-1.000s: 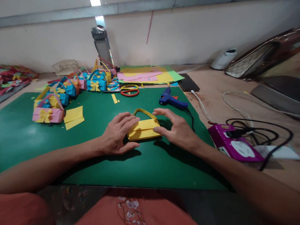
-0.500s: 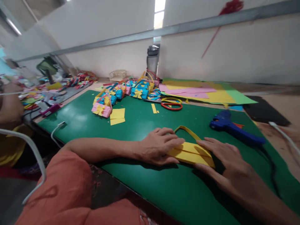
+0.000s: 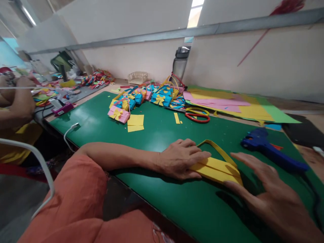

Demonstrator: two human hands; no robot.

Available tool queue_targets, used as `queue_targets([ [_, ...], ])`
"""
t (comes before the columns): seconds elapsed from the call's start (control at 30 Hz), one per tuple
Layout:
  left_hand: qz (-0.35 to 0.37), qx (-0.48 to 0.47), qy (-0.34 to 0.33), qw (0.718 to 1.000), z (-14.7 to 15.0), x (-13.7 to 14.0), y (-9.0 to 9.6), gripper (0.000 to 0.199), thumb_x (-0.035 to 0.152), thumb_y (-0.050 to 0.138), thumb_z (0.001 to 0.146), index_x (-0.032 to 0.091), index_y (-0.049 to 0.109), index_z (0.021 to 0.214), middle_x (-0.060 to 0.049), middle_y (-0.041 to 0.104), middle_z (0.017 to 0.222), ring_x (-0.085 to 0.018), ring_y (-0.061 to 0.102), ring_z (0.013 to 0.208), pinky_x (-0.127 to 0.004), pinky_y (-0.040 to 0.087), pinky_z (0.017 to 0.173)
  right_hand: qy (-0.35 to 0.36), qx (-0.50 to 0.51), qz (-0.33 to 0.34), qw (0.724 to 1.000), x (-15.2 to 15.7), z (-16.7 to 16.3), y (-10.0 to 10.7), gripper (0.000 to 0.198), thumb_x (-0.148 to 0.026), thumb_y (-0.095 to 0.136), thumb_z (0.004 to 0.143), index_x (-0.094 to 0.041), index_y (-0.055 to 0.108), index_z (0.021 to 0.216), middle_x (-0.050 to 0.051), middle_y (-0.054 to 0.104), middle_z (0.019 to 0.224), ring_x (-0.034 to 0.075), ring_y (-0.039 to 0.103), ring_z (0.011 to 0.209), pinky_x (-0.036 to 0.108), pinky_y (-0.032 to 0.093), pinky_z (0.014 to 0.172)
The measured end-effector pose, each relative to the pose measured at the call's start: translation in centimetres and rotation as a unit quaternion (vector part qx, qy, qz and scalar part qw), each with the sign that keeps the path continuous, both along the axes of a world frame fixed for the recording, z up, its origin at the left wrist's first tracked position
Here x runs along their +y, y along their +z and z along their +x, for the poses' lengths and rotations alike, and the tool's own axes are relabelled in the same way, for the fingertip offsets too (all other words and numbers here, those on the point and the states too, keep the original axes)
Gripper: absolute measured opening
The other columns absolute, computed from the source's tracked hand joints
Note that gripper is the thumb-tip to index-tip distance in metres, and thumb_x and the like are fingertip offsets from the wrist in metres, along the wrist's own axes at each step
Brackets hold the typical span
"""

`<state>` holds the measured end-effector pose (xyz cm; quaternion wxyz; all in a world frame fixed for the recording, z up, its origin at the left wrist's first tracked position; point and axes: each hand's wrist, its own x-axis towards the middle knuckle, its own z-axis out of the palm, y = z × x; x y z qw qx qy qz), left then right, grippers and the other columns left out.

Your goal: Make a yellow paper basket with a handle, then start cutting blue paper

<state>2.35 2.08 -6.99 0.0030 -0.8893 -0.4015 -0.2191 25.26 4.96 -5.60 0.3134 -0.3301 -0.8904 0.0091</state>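
Observation:
A small yellow paper handbag (image 3: 219, 169) lies on its side on the green table, its looped strip handle pointing away from me. My left hand (image 3: 182, 160) grips its left end, fingers over the top and thumb along the near edge. At the other end, my right hand (image 3: 269, 189) is spread, with the index finger lifted clear. The thumb is at the near right corner, and I cannot tell if it touches. A blue glue gun (image 3: 273, 152) lies beyond my right hand.
Finished paper bags with bows (image 3: 118, 114) stand at the back left, near yellow paper pieces (image 3: 135, 123). Red-handled scissors (image 3: 197, 117), coloured sheets (image 3: 227, 99) and a bottle (image 3: 180, 64) are farther back. A white cable (image 3: 67, 133) hangs over the left edge; a co-worker's arm (image 3: 21, 101) is beyond.
My right hand has opened, its fingers lifting away from the bag's right end. My left hand keeps its hold. The whole view has turned somewhat to the left.

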Motion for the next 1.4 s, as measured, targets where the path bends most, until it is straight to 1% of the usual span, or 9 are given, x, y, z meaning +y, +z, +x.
queue_targets([
  [0.17, 0.009, -0.003, 0.048, 0.999, -1.7, -0.6, 0.2, 0.053, 0.040, 0.054, 0.079, 0.012, 0.044, 0.124, -0.013, 0.057, 0.119, -0.028, 0.044, 0.107, -0.044, 0.040, 0.088, -0.078, 0.015, -0.024, 0.997, -0.7, 0.0, 0.7, 0.043, -0.045, 0.047, 0.085, -0.027, 0.044, 0.124, 0.009, 0.057, 0.119, 0.029, 0.052, 0.112, 0.045, 0.045, 0.090],
  [0.3, 0.020, 0.000, 0.087, 0.996, -3.9, -0.6, 0.0, 0.052, 0.039, 0.054, 0.079, 0.012, 0.044, 0.123, -0.013, 0.058, 0.116, -0.027, 0.044, 0.105, -0.044, 0.040, 0.088, -0.095, 0.012, -0.047, 0.994, -0.8, 0.1, 0.5, 0.041, -0.045, 0.045, 0.085, -0.025, 0.046, 0.120, 0.009, 0.058, 0.118, 0.027, 0.053, 0.111, 0.044, 0.045, 0.089],
  [0.63, 0.029, 0.006, 0.221, 0.975, -8.2, 0.6, 0.1, 0.049, 0.037, 0.053, 0.080, 0.010, 0.047, 0.120, -0.013, 0.060, 0.110, -0.027, 0.044, 0.103, -0.043, 0.041, 0.088, -0.050, -0.032, -0.061, 0.996, -0.3, -1.0, 0.0, 0.037, -0.040, 0.043, 0.087, -0.018, 0.048, 0.116, 0.013, 0.062, 0.109, 0.026, 0.058, 0.101, 0.043, 0.047, 0.083],
  [0.8, 0.013, 0.018, 0.280, 0.960, -8.4, 1.8, 0.3, 0.047, 0.036, 0.052, 0.080, 0.009, 0.049, 0.118, -0.014, 0.059, 0.104, -0.027, 0.046, 0.097, -0.042, 0.042, 0.085, 0.013, -0.086, -0.066, 0.994, 0.1, -3.8, 1.2, 0.039, -0.034, 0.046, 0.086, -0.017, 0.047, 0.120, 0.013, 0.062, 0.113, 0.026, 0.056, 0.105, 0.049, 0.040, 0.091],
  [0.93, 0.007, 0.035, 0.311, 0.950, -8.4, 2.3, 0.2, 0.048, 0.040, 0.049, 0.081, 0.011, 0.047, 0.119, -0.014, 0.058, 0.107, -0.029, 0.046, 0.100, -0.045, 0.040, 0.086, 0.037, -0.127, -0.091, 0.987, 1.1, -7.0, 2.3, 0.042, -0.029, 0.051, 0.083, -0.016, 0.047, 0.123, 0.013, 0.061, 0.116, 0.026, 0.054, 0.109, 0.054, 0.031, 0.097],
  [1.03, 0.054, 0.025, 0.302, 0.951, -8.1, 2.1, 0.0, 0.052, 0.041, 0.050, 0.081, 0.011, 0.044, 0.123, -0.017, 0.052, 0.121, -0.033, 0.039, 0.116, -0.051, 0.034, 0.094, 0.024, -0.174, -0.111, 0.978, 2.7, -9.1, 2.7, 0.046, -0.027, 0.054, 0.081, -0.014, 0.047, 0.124, 0.014, 0.059, 0.120, 0.027, 0.052, 0.113, 0.054, 0.028, 0.099],
  [1.17, 0.121, 0.030, 0.227, 0.966, -6.6, 1.8, -0.3, 0.050, 0.035, 0.051, 0.081, 0.014, 0.041, 0.126, -0.015, 0.044, 0.134, -0.034, 0.027, 0.130, -0.056, 0.021, 0.103, -0.004, -0.211, -0.126, 0.969, 5.5, -9.9, 2.8, 0.043, -0.024, 0.050, 0.083, -0.013, 0.046, 0.125, 0.015, 0.055, 0.126, 0.027, 0.048, 0.118, 0.054, 0.025, 0.099],
  [1.27, 0.118, 0.037, 0.152, 0.981, -4.3, 2.4, -0.3, 0.047, 0.031, 0.050, 0.082, 0.014, 0.042, 0.125, -0.015, 0.047, 0.132, -0.033, 0.029, 0.130, -0.056, 0.020, 0.105, -0.018, -0.236, -0.128, 0.963, 7.3, -9.5, 2.9, 0.038, -0.021, 0.047, 0.084, -0.013, 0.049, 0.121, 0.015, 0.058, 0.123, 0.027, 0.050, 0.116, 0.053, 0.026, 0.097],
  [1.4, 0.072, 0.015, 0.086, 0.994, -0.5, 5.1, -0.2, 0.047, 0.031, 0.049, 0.082, 0.013, 0.041, 0.125, -0.015, 0.046, 0.132, -0.030, 0.033, 0.129, -0.052, 0.025, 0.106, -0.044, -0.283, -0.122, 0.950, 9.6, -8.9, 3.3, 0.033, -0.016, 0.048, 0.083, -0.016, 0.054, 0.115, 0.010, 0.062, 0.116, 0.024, 0.052, 0.112, 0.049, 0.026, 0.098],
])
